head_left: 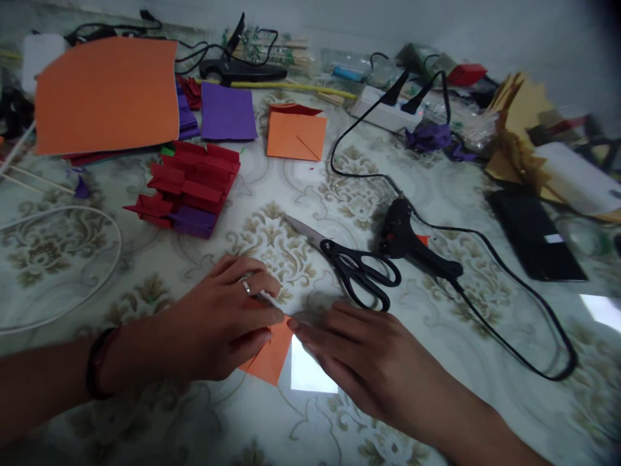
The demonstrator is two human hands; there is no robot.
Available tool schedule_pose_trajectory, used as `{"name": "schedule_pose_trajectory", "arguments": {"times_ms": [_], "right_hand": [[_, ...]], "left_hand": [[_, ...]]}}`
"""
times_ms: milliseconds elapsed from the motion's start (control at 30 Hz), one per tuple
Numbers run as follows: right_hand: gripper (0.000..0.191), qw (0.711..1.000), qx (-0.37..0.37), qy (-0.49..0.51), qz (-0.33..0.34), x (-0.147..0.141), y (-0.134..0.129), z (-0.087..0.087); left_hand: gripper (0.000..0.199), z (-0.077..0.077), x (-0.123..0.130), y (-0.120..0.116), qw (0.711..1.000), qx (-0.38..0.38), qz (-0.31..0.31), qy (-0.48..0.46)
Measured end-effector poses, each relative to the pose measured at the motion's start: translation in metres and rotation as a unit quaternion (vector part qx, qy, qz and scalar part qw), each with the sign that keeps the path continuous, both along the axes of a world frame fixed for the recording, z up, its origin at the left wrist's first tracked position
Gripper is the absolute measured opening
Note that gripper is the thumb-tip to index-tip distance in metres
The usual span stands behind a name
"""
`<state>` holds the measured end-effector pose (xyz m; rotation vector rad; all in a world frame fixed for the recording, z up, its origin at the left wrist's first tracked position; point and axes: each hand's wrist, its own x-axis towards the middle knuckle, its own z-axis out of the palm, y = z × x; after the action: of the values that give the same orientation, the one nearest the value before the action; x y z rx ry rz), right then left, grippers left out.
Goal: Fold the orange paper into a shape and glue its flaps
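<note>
An orange piece of paper point(272, 358) lies on the patterned table cover, partly hidden under my fingers. My left hand point(220, 320), with a ring and a dark wristband, presses its bent fingers on the paper's left and upper part. From the right, my right hand point(354, 356) has its fingers together, their tips on the paper's upper right corner. The fingertips of both hands almost meet there. Just beyond my right hand lie black-handled scissors point(347, 262), blades pointing up and left.
A black glue gun point(412, 243) with a looping cable lies right of the scissors. Farther back are a folded red paper piece point(194, 184), a purple square point(228, 111), an orange folded piece point(295, 134), large orange sheets point(109, 97), a power strip point(388, 107) and a black phone point(536, 234).
</note>
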<state>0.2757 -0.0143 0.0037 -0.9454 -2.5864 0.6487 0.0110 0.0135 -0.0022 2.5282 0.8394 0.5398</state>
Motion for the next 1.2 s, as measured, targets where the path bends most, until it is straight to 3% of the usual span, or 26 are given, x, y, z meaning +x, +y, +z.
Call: {"name": "schedule_pose_trajectory", "arguments": {"times_ms": [467,800,933,1000,1200], "right_hand": [[0.025,1.0,0.007,-0.008,-0.009,0.001,-0.001,-0.002],[0.04,0.997,0.028,-0.076,0.012,-0.004,0.001,-0.004],[0.05,0.994,0.034,-0.104,0.012,-0.009,-0.002,-0.003],[0.053,0.992,0.044,-0.114,0.009,-0.012,-0.004,-0.003],[0.042,0.993,0.044,-0.109,-0.002,-0.015,-0.004,-0.005]], "left_hand": [[0.01,-0.001,-0.002,-0.006,0.996,0.087,0.035,0.002],[0.015,-0.004,0.0,-0.003,0.997,0.058,0.046,0.013],[0.005,-0.004,0.0,-0.001,0.998,0.026,0.05,0.012],[0.009,-0.005,0.0,0.0,0.998,0.011,0.058,0.012],[0.014,-0.005,-0.001,0.001,0.998,-0.008,0.059,0.003]]}}
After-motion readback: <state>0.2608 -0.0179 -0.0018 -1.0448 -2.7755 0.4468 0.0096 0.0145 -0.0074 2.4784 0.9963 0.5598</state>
